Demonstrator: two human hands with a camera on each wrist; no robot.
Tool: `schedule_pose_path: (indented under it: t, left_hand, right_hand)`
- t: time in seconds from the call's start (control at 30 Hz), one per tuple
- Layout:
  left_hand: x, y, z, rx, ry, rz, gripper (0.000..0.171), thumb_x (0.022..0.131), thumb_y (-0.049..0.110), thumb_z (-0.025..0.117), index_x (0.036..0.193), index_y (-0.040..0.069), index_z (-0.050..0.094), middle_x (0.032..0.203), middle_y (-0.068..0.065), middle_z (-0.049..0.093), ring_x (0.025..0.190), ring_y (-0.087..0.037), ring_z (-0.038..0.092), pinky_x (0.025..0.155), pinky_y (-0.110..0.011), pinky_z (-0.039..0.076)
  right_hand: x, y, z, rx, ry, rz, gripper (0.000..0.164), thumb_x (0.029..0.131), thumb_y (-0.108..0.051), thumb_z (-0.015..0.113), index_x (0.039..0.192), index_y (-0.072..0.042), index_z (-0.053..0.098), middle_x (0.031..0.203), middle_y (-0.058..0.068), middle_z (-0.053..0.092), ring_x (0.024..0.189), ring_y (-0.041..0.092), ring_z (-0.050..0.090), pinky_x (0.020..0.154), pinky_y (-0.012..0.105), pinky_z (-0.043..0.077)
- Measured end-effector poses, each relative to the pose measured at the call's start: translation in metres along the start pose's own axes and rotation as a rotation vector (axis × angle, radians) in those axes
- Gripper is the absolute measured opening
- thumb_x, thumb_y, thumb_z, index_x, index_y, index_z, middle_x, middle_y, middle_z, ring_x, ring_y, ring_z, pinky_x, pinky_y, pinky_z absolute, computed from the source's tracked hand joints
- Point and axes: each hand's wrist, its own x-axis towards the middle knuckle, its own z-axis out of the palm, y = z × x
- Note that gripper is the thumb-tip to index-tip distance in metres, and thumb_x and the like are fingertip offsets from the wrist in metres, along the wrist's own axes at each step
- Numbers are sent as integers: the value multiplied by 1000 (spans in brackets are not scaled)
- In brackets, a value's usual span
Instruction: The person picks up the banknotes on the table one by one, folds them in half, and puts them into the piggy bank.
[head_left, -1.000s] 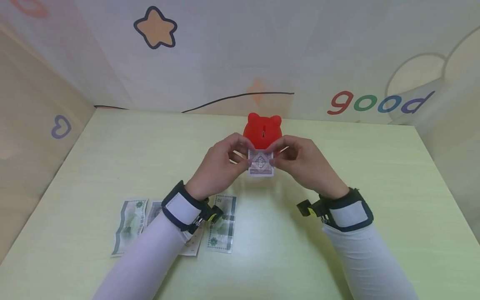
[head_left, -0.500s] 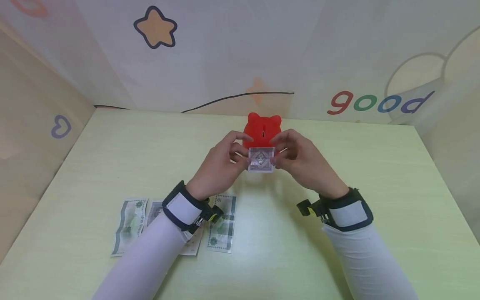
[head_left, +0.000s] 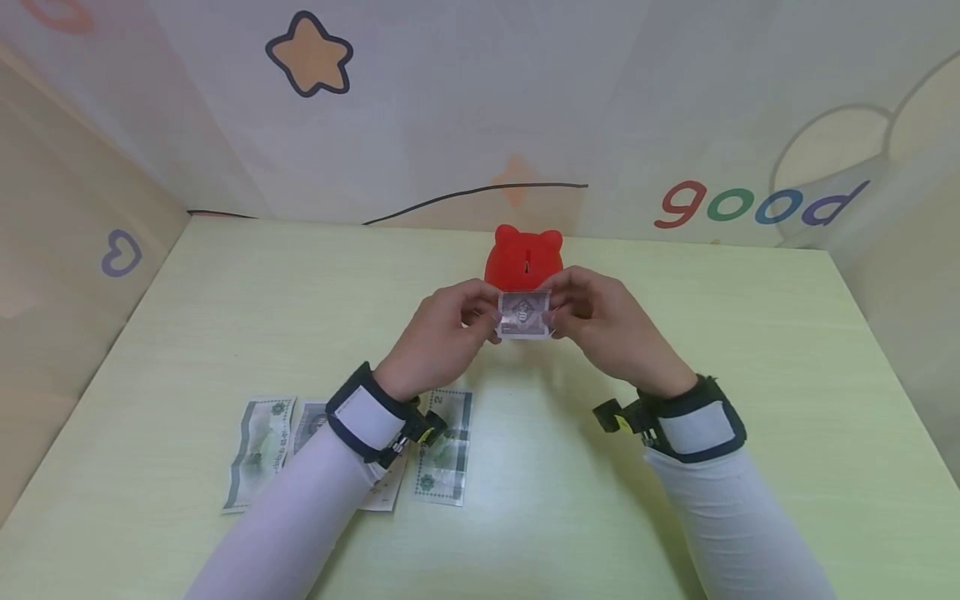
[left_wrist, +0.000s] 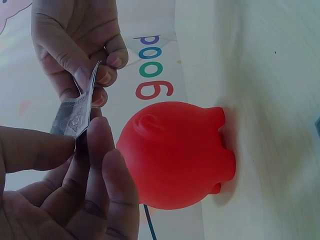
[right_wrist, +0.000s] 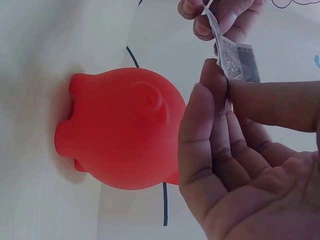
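Note:
Between my two hands is a folded banknote (head_left: pixel 523 314), purple-grey with a diamond pattern. My left hand (head_left: pixel 444 335) pinches its left edge between thumb and fingers, and my right hand (head_left: pixel 604 318) pinches the right edge the same way. Just beyond stands a red piggy bank (head_left: pixel 523 254), its dark slot facing up and its lower part hidden by the note and fingers in the head view. In the left wrist view the piggy bank (left_wrist: pixel 172 155) shows its curly tail and feet on the table. The note (right_wrist: pixel 239 62) bends at a fold in the right wrist view.
Several banknotes lie at the front left: a green one (head_left: pixel 258 454), another green one (head_left: pixel 445 450), and others partly hidden under my left forearm. A printed curtain (head_left: pixel 465 108) closes off the table's (head_left: pixel 750 400) back edge.
The banknote has risen slightly toward the piggy bank and tilts more. My fingers, lifted off its top edge half a second ago, have come back down around its edges.

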Motion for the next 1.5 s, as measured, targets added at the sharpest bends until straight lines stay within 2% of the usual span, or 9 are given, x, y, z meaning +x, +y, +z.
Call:
schedule_pose_path:
  t: [0.23,0.4,0.67,0.93,1.17,1.33,1.5]
  left_hand:
    - [0,-1,0,-7,12,4,25,104,7,57,128,4,63,107,-11,73,94,-36,71,76,-32,56]
    - [1,-1,0,-16,7,5,26,105,8,56,130,4,63,108,-11,74,94,-36,71,76,-31,55]
    - [1,0,1,-19,-48,-41,29,105,10,54,132,3,62,112,-13,73,95,-37,72,63,-28,50]
    - [1,-1,1,-31,-50,-34,26,105,10,54,129,3,62,114,-13,72,95,-37,72,72,-30,55]
    - [2,-2,2,-37,-55,-39,25,106,11,54,128,3,62,114,-14,72,95,-37,72,72,-30,54]
    - [2,-3,1,-45,-50,-34,26,106,10,53,130,4,60,114,-13,72,95,-36,72,76,-31,56]
    - [3,-3,1,-78,-21,-10,26,105,6,54,131,10,51,107,-13,73,94,-38,72,78,-33,57]
  right_hand:
    - [2,3,2,16,-21,20,29,100,0,60,129,-6,60,117,15,67,100,31,69,95,51,59]
    - [1,1,1,8,-20,25,31,100,-1,62,130,-4,59,121,17,67,99,31,70,94,50,60]
    - [0,-1,0,17,-12,15,29,101,-1,59,130,-4,59,122,17,68,100,35,71,94,48,60]
    - [3,2,2,32,-22,-11,31,99,2,61,129,-7,58,113,15,67,98,30,70,92,46,60]
    - [3,3,2,11,-12,-43,35,97,4,62,129,-8,58,117,14,65,96,37,69,86,42,59]
    - [3,3,2,5,0,-37,30,99,3,60,127,-7,59,123,14,63,98,34,69,89,45,60]
    - [3,3,2,6,18,-19,27,99,3,59,124,-7,58,123,13,63,97,31,69,90,47,60]
